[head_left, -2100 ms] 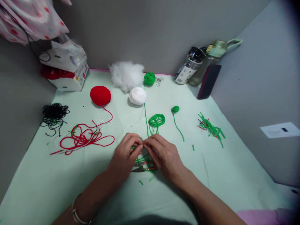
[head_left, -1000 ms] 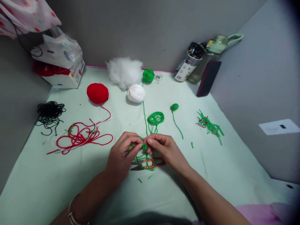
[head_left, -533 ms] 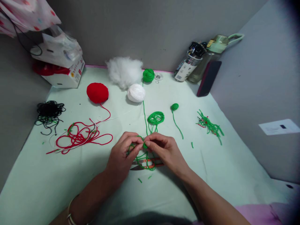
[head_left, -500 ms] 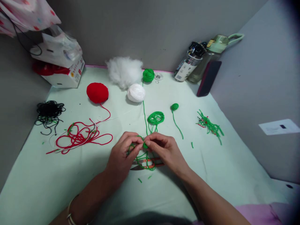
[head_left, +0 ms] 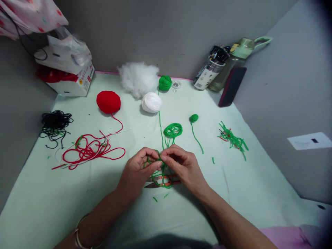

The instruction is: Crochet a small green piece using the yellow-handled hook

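My left hand [head_left: 138,167] and my right hand [head_left: 183,164] meet over the middle of the table, fingertips pinched together on green yarn [head_left: 166,185]. The small worked part between the fingertips is mostly hidden. Loose green strands hang below over a pair of orange-handled scissors [head_left: 151,185] lying on the table. Just beyond my hands lies a wound loop of green yarn [head_left: 173,130]. One strand runs back toward a green yarn ball [head_left: 165,83]. To the right sits a small green crocheted ball [head_left: 194,118] with a tail.
A red yarn ball [head_left: 108,102], tangled red yarn [head_left: 88,152] and black yarn [head_left: 55,121] lie left. White stuffing [head_left: 138,79] and a white yarn ball [head_left: 151,102] are behind. Green scraps [head_left: 233,139], a phone [head_left: 232,86], a pen holder [head_left: 209,71] and a bottle [head_left: 228,64] stand or lie right.
The left thumb has shifted slightly right, over the small green piece, which now shows less. The right hand stays nearly in place. The whole view has moved very slightly.
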A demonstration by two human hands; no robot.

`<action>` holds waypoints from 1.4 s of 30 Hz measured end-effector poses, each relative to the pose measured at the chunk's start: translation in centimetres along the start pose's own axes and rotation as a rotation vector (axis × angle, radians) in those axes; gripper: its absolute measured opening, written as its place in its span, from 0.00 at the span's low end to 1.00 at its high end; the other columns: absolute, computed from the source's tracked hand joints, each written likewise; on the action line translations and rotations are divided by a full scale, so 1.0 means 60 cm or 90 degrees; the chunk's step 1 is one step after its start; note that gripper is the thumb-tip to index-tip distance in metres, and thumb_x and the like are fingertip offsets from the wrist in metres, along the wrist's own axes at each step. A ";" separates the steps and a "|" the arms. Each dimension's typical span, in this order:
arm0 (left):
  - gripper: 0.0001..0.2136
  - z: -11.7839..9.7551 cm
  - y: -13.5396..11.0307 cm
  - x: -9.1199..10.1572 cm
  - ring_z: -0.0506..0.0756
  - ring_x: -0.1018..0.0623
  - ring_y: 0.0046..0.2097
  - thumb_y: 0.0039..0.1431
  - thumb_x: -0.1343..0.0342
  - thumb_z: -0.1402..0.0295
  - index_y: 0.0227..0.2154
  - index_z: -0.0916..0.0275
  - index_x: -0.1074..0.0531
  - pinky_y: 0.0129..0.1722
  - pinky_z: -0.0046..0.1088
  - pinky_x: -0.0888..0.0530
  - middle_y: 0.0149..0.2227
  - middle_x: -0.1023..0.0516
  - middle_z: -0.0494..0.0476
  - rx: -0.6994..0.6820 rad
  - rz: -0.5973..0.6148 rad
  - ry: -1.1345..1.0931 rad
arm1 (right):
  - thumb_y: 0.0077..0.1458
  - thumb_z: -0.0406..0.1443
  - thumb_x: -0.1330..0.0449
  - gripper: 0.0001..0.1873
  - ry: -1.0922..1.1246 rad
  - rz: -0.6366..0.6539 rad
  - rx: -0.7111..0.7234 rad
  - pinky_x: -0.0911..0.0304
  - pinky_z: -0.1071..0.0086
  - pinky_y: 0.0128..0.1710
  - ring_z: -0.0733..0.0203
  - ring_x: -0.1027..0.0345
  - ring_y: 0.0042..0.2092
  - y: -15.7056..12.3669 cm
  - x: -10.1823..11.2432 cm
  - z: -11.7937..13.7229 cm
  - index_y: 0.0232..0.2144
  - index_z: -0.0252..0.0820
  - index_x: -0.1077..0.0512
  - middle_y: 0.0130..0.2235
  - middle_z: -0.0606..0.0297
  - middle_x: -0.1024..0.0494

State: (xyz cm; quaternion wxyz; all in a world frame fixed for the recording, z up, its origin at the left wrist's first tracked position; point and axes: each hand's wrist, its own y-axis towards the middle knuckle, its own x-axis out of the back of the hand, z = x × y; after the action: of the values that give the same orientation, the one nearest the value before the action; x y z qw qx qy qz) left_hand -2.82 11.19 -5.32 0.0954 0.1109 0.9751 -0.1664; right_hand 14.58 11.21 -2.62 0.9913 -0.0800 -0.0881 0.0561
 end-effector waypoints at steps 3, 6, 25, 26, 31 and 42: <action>0.09 -0.001 0.000 -0.001 0.50 0.22 0.32 0.54 0.32 0.67 0.32 0.59 0.28 0.34 0.25 0.25 0.30 0.24 0.47 0.013 -0.005 -0.040 | 0.58 0.41 0.33 0.09 0.019 -0.005 0.001 0.42 0.65 0.34 0.62 0.35 0.33 0.001 -0.001 0.000 0.30 0.43 0.19 0.31 0.66 0.26; 0.09 -0.006 0.000 0.000 0.49 0.22 0.32 0.55 0.33 0.68 0.31 0.59 0.29 0.35 0.24 0.25 0.31 0.25 0.46 0.012 -0.027 -0.059 | 0.57 0.41 0.32 0.09 0.057 -0.011 -0.007 0.43 0.67 0.32 0.64 0.37 0.31 0.003 0.000 0.004 0.29 0.42 0.20 0.30 0.67 0.27; 0.05 -0.020 -0.002 0.001 0.55 0.22 0.43 0.54 0.33 0.65 0.29 0.61 0.17 0.46 0.32 0.25 0.39 0.21 0.55 0.040 -0.048 -0.017 | 0.66 0.32 0.39 0.07 -0.189 -0.046 0.308 0.31 0.68 0.34 0.61 0.29 0.33 -0.014 -0.013 -0.005 0.36 0.43 0.21 0.31 0.63 0.21; 0.07 -0.023 -0.002 0.002 0.55 0.21 0.40 0.55 0.33 0.63 0.29 0.62 0.18 0.43 0.32 0.25 0.37 0.21 0.55 0.062 -0.040 -0.037 | 0.68 0.31 0.40 0.08 -0.247 -0.039 0.373 0.30 0.68 0.34 0.61 0.28 0.33 -0.016 -0.014 -0.008 0.39 0.42 0.21 0.32 0.62 0.20; 0.12 -0.025 -0.002 0.005 0.51 0.23 0.29 0.51 0.30 0.60 0.30 0.63 0.23 0.32 0.28 0.26 0.28 0.22 0.52 0.136 -0.029 -0.120 | 0.70 0.30 0.43 0.10 -0.424 -0.027 0.534 0.29 0.69 0.32 0.60 0.26 0.33 -0.020 -0.015 -0.016 0.47 0.40 0.22 0.34 0.58 0.18; 0.10 -0.032 0.002 -0.002 0.48 0.27 0.27 0.49 0.32 0.67 0.29 0.60 0.29 0.29 0.22 0.30 0.25 0.26 0.44 0.061 -0.051 -0.097 | 0.69 0.29 0.42 0.12 -0.538 -0.045 0.631 0.23 0.58 0.49 0.51 0.20 0.49 -0.008 -0.013 -0.011 0.51 0.42 0.24 0.49 0.52 0.14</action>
State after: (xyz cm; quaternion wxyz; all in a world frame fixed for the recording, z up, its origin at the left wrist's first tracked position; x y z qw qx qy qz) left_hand -2.99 11.92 -3.57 0.1571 0.0630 0.9597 -0.2246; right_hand 13.97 10.57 -3.29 0.7920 0.4183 -0.4365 0.0844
